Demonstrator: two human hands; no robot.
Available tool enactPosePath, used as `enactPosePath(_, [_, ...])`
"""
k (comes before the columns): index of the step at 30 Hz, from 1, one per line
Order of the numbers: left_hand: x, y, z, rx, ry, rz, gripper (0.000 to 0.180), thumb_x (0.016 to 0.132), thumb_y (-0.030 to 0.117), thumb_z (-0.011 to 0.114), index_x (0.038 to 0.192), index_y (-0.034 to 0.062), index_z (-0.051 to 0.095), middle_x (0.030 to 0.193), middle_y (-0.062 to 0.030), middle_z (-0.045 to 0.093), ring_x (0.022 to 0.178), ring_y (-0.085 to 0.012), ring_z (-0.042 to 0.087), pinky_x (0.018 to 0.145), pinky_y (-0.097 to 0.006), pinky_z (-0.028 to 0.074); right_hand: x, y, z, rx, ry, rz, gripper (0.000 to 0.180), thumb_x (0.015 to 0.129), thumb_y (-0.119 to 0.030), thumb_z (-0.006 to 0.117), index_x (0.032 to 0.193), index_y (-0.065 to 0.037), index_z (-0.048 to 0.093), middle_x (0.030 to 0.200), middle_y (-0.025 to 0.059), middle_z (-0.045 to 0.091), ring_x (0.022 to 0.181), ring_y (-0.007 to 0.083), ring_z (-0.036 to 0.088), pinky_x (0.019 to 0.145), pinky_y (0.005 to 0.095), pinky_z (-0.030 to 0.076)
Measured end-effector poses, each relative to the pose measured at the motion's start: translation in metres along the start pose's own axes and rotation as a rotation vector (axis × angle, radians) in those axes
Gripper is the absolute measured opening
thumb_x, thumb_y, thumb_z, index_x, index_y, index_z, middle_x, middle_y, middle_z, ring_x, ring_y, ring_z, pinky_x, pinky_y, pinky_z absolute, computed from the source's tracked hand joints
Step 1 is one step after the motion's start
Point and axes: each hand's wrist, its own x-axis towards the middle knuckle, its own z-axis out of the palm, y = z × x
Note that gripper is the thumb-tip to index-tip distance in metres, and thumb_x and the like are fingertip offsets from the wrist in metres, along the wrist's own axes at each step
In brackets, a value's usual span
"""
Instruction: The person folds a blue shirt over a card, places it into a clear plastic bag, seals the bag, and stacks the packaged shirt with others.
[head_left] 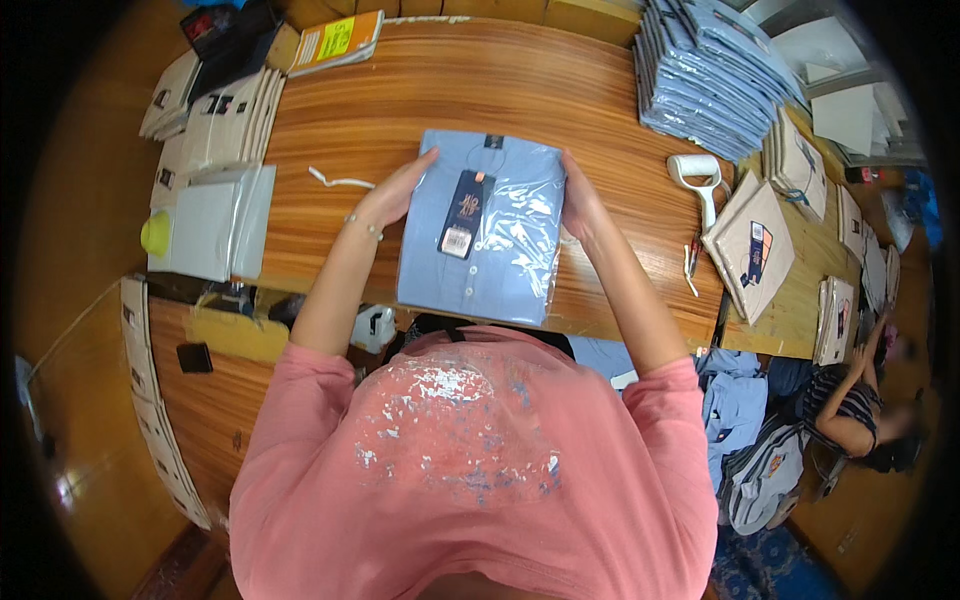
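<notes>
A folded light blue shirt (518,240) in a clear plastic bag lies in front of me at the table's near edge. A dark hang tag (468,212) with a pale sticker shows on its front, beside a row of buttons. My left hand (398,192) grips the package's upper left side, fingers partly hidden. On the opposite side, my right hand (580,202) holds the upper right edge, with its fingers mostly behind the package.
Bagged blue shirts (705,85) are piled at the back right. Near them lie a white lint roller (696,178) and a bagged beige garment (752,245). Beige packages (232,125) and clear bags (215,225) sit left. A person (850,405) is at the far right.
</notes>
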Motion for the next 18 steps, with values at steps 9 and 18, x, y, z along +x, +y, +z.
enactPosePath(9, [-0.046,-0.021,-0.012,0.453,0.463,0.151,0.08,0.091,0.06,0.031,0.138,-0.0038,0.027,0.141,-0.0188,0.033,0.133,-0.0282,0.026,0.11,-0.04,0.017,-0.033,0.024,-0.025,-0.238,0.404,0.003,0.073,0.091,-0.057,0.036,0.141,-0.005,0.024,0.144,0.0192,0.028,0.134,0.0328,0.024,0.107,0.0529,0.016])
enactPosePath(18, [-0.137,-0.113,0.018,0.282,0.215,0.051,0.071,0.093,0.055,0.036,0.138,0.0003,0.03,0.142,-0.0103,0.033,0.132,-0.0207,0.029,0.109,-0.032,0.019,-0.149,0.147,-0.01,-0.234,0.191,-0.2,0.074,0.091,-0.057,0.035,0.144,-0.007,0.018,0.149,0.0084,0.018,0.137,0.0254,0.014,0.109,0.0475,0.013])
